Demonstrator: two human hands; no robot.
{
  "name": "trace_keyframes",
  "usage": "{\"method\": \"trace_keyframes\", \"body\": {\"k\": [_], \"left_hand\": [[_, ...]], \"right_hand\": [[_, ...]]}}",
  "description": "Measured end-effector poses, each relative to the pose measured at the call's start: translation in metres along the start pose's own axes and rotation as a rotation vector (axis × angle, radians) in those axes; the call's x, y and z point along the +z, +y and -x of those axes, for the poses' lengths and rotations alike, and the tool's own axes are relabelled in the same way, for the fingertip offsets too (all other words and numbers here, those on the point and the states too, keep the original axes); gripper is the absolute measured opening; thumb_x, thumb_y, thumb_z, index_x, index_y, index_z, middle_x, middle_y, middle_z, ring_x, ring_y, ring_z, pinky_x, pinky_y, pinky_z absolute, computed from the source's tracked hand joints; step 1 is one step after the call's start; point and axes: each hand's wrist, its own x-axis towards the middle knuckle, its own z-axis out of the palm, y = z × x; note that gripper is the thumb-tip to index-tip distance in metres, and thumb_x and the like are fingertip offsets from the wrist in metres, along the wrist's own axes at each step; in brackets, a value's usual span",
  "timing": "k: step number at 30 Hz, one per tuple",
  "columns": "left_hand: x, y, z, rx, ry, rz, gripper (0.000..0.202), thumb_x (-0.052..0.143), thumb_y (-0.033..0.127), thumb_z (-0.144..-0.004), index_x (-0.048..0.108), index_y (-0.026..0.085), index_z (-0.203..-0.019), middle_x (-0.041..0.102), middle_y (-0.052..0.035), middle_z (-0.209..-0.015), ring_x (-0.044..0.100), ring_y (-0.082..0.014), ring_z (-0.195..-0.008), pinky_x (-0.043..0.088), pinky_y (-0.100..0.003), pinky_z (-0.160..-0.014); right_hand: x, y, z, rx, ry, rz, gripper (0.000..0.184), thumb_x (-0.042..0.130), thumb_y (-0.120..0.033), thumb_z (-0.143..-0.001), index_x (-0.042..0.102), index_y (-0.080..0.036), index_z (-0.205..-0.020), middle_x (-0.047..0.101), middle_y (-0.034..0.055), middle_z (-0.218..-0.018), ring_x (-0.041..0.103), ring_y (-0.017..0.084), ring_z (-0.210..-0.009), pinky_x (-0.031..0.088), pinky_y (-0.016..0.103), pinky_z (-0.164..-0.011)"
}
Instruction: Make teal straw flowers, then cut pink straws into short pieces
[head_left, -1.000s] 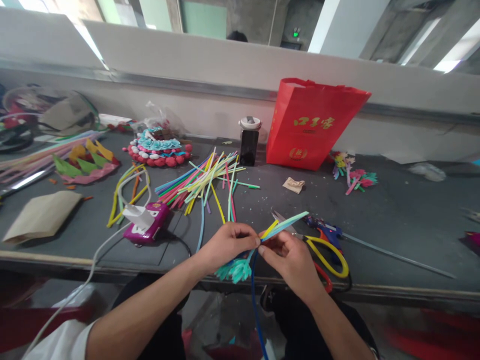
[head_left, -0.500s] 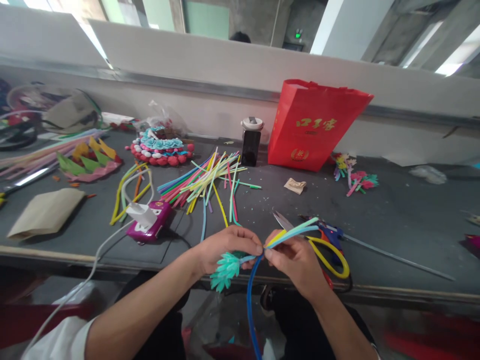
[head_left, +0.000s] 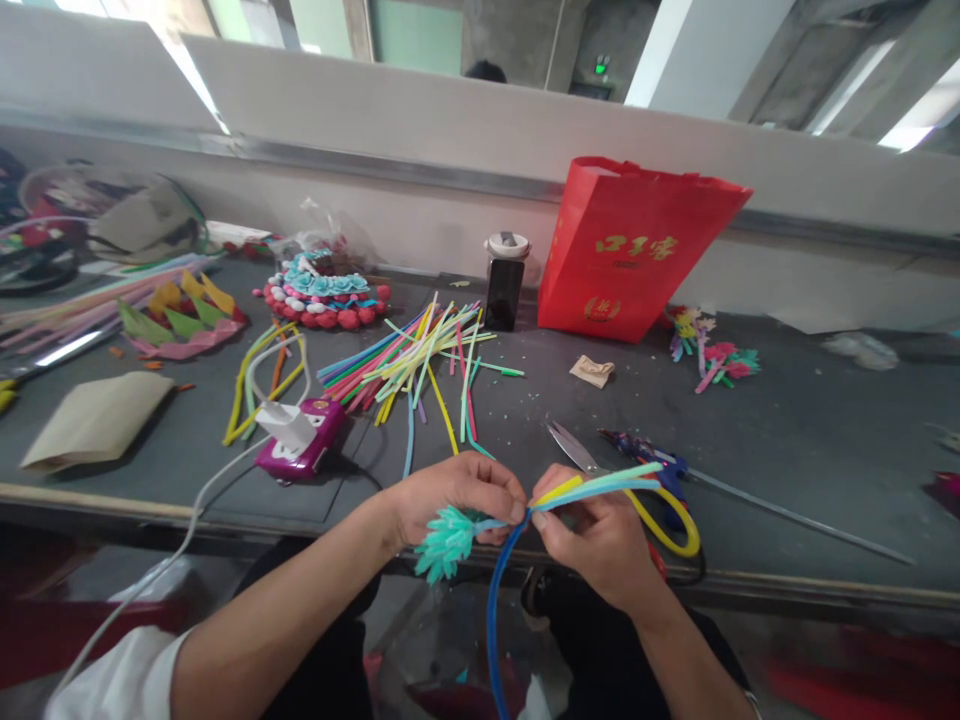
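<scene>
My left hand (head_left: 469,495) pinches a light blue stem whose left end carries a teal, many-petalled flower (head_left: 446,543). My right hand (head_left: 592,525) has its thumb and fingers closed on the same bundle, close beside the left fingertips. Out past the right hand run pale green and light blue pipe cleaners (head_left: 615,480) and a yellow one bent into a loop (head_left: 686,545). Where the hands meet, a dark blue pipe cleaner (head_left: 493,610) hangs down in a curve below the table edge. Just behind the right hand lie open scissors (head_left: 574,447) and a blue glue gun (head_left: 645,455).
A pile of coloured pipe cleaners (head_left: 420,360) lies mid-table. To its left sit a purple power adapter (head_left: 304,440) with a white cable, and a folded beige paper (head_left: 97,420). At the back stand a dark cup (head_left: 504,290) and a red bag (head_left: 630,250); small flowers (head_left: 724,360) lie right.
The flower has shifted slightly left and turned a little. The pale green and blue ends have swung lower and to the right. Both hands keep their pinch near the same spot.
</scene>
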Motion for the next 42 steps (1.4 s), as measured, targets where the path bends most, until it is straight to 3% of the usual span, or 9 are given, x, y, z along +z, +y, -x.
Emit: {"method": "trace_keyframes", "body": {"k": [5, 12, 15, 19, 22, 28, 31, 34, 42], "left_hand": [[0.008, 0.001, 0.003, 0.122, 0.203, -0.208, 0.016, 0.074, 0.025, -0.064, 0.066, 0.012, -0.069, 0.054, 0.0030, -0.056, 0.040, -0.0066, -0.049, 0.028, -0.021, -0.048], [0.016, -0.002, 0.006, 0.538, 0.401, -1.039, 0.012, 0.057, 0.016, -0.078, 0.067, 0.015, -0.072, 0.060, -0.0012, -0.068, 0.053, -0.0129, -0.067, 0.038, -0.024, -0.064], [0.013, -0.003, 0.004, 0.616, 0.425, -1.188, 0.012, 0.056, 0.014, -0.078, 0.068, 0.015, -0.073, 0.061, -0.0021, -0.069, 0.054, -0.0143, -0.069, 0.039, -0.025, -0.069], [0.009, 0.000, 0.001, 0.527, 0.465, -0.947, 0.013, 0.056, 0.016, -0.079, 0.067, 0.015, -0.070, 0.060, -0.0001, -0.066, 0.054, -0.0122, -0.064, 0.039, -0.021, -0.061], [0.009, 0.002, -0.001, 0.453, 0.471, -0.743, 0.014, 0.059, 0.021, -0.077, 0.067, 0.014, -0.069, 0.060, 0.0007, -0.064, 0.053, -0.0122, -0.064, 0.040, -0.021, -0.061], [0.009, 0.002, -0.002, 0.378, 0.453, -0.617, 0.016, 0.063, 0.026, -0.075, 0.067, 0.013, -0.066, 0.057, 0.0013, -0.060, 0.048, -0.0116, -0.062, 0.036, -0.022, -0.060], [0.007, 0.001, -0.002, 0.354, 0.429, -0.534, 0.016, 0.066, 0.028, -0.074, 0.067, 0.013, -0.067, 0.054, 0.0021, -0.058, 0.045, -0.0102, -0.059, 0.033, -0.022, -0.056], [0.005, -0.001, -0.003, 0.289, 0.377, -0.352, 0.019, 0.068, 0.030, -0.072, 0.067, 0.013, -0.067, 0.053, 0.0021, -0.054, 0.042, -0.0091, -0.053, 0.028, -0.022, -0.051], [0.000, -0.006, -0.006, 0.203, 0.179, 0.014, 0.012, 0.072, 0.023, -0.066, 0.071, 0.010, -0.066, 0.061, -0.0031, -0.056, 0.048, -0.0091, -0.045, 0.031, -0.023, -0.046]], "right_hand": [[0.003, -0.002, -0.002, 0.091, 0.027, -0.123, 0.013, 0.057, -0.010, -0.077, 0.058, -0.020, -0.069, 0.055, -0.0034, -0.067, 0.050, 0.011, -0.057, 0.042, 0.021, -0.053], [0.005, -0.004, -0.010, 0.276, 0.036, -0.193, 0.013, 0.058, -0.016, -0.075, 0.056, -0.019, -0.062, 0.054, -0.0045, -0.052, 0.052, 0.011, -0.049, 0.042, 0.022, -0.050], [0.009, -0.002, -0.011, 0.368, 0.071, -0.267, 0.015, 0.060, -0.021, -0.077, 0.056, -0.019, -0.063, 0.053, -0.0049, -0.050, 0.052, 0.011, -0.044, 0.043, 0.022, -0.047], [0.013, -0.002, -0.008, 0.337, 0.125, -0.266, 0.017, 0.069, -0.034, -0.079, 0.062, -0.018, -0.078, 0.060, -0.0018, -0.067, 0.058, 0.013, -0.056, 0.049, 0.023, -0.052], [0.013, -0.003, -0.005, 0.247, 0.091, -0.169, 0.022, 0.076, -0.032, -0.075, 0.061, -0.020, -0.086, 0.063, -0.0001, -0.080, 0.060, 0.015, -0.070, 0.052, 0.024, -0.063], [0.009, -0.004, -0.005, 0.298, 0.046, -0.148, 0.011, 0.067, -0.026, -0.082, 0.058, -0.020, -0.083, 0.062, -0.0013, -0.073, 0.062, 0.014, -0.063, 0.052, 0.024, -0.058], [0.005, -0.005, -0.004, 0.356, 0.041, -0.194, 0.012, 0.066, -0.030, -0.083, 0.062, -0.020, -0.085, 0.057, -0.0042, -0.062, 0.052, 0.010, -0.045, 0.041, 0.021, -0.043], [0.002, -0.004, -0.003, 0.328, 0.077, -0.176, 0.013, 0.068, -0.033, -0.084, 0.067, -0.020, -0.084, 0.052, -0.0048, -0.057, 0.040, 0.008, -0.044, 0.029, 0.020, -0.040], [0.004, -0.005, -0.003, 0.401, 0.050, -0.470, 0.018, 0.074, -0.034, -0.079, 0.065, -0.019, -0.077, 0.053, -0.0044, -0.060, 0.033, 0.007, -0.048, 0.023, 0.020, -0.043]]}}
